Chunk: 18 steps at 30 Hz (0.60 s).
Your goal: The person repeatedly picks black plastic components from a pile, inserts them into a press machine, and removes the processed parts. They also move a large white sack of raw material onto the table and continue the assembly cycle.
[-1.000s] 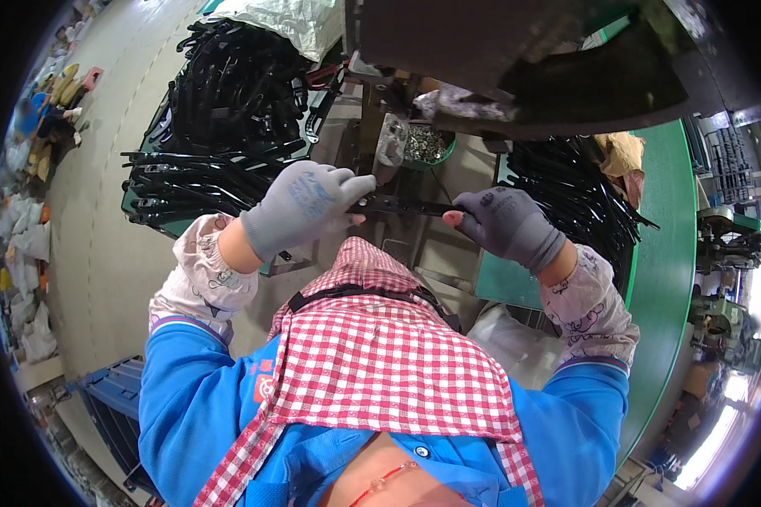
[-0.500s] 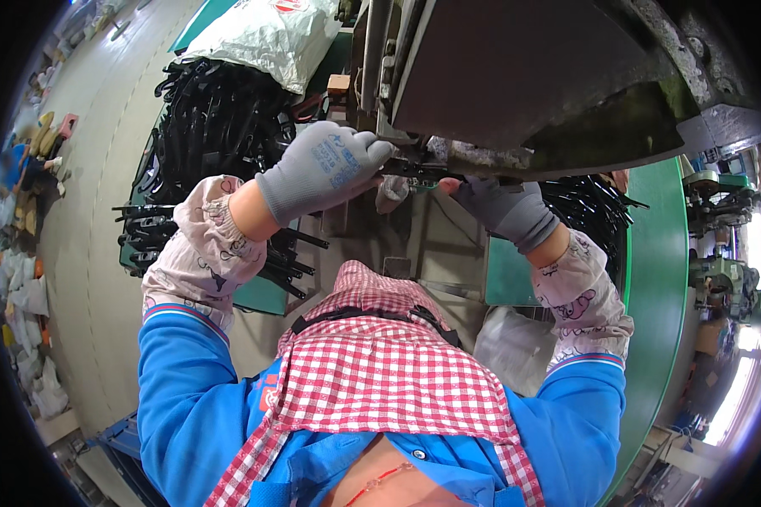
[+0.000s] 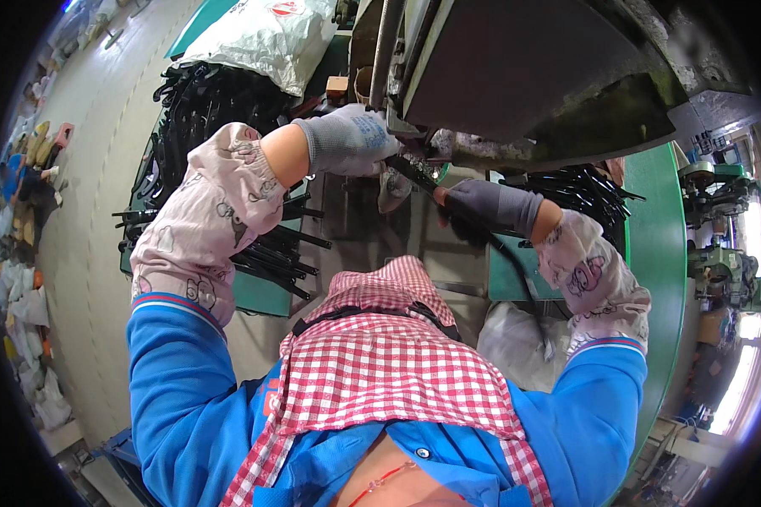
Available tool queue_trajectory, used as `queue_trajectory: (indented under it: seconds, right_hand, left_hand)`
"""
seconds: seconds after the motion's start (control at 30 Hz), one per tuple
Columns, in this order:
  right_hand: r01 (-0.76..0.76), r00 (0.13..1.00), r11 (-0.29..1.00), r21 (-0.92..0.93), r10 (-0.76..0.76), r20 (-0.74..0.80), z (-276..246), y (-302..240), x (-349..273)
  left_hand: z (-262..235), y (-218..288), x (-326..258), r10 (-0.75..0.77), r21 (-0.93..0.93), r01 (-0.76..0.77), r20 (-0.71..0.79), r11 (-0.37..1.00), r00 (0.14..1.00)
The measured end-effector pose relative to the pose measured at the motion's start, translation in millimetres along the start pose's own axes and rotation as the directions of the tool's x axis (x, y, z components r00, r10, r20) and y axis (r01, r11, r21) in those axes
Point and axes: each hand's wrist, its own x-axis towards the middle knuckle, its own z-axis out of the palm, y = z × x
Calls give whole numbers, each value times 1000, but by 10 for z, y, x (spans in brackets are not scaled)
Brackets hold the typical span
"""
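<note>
— Head view: what do both hands do now?

— Left hand, in a grey glove, is closed around the upper end of a thin black rod, right under the big dark machine. Right hand, in a darker glove, is closed on the same rod a little lower.

— Where does the rod lie?

— It is tilted between the two hands, above the middle of the table, with its top end at the machine.

— What else is near?

— One pile of black rods lies on the left, another pile on the right, just behind the right wrist. A white sack rests beyond the left pile.
</note>
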Motion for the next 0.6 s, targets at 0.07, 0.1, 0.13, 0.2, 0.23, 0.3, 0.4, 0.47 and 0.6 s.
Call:
queue_trajectory:
  seconds: [0.07, 0.1, 0.13, 0.2, 0.23, 0.3, 0.4, 0.47, 0.6]
  right_hand:
    - [193, 978, 967, 167, -203, 47, -23, 148, 166]
    - [117, 991, 952, 282, -129, 24, -94, 127, 244]
    - [369, 904, 929, 25, -353, -243, -141, 317, 564]
    - [-121, 263, 336, -934, -896, -357, -441, 923, 1463]
    - [-172, 409, 445, -879, -779, -475, -427, 890, 1659]
    - [-247, 623, 568, -785, -527, -578, -157, 885, 1850]
    - [-339, 742, 661, -670, -250, -622, -206, 714, 1953]
    - [-454, 767, 687, -568, -23, -641, -250, 788, 1900]
    - [-234, 515, 773, -590, -416, -750, -222, 936, 2017]
  left_hand:
    - [35, 159, -39, -211, -177, 163, -301, 971, 930]
    - [227, 358, -99, -292, -172, 237, -601, 956, 744]
    - [410, 576, -150, -314, -179, 314, -832, 932, 458]
    - [989, 943, 4, -660, -812, -160, -556, 561, 505]
    - [999, 1282, 45, -627, -957, -268, -279, 114, 728]
    - [635, 1785, 66, -278, -830, -43, 138, -557, 951]
    - [786, 2150, 417, -174, -743, -23, 126, -669, 977]
    - [817, 2115, 448, -154, -769, 7, 137, -640, 978]
    - [797, 2239, 356, -266, -729, -137, 64, -671, 962]
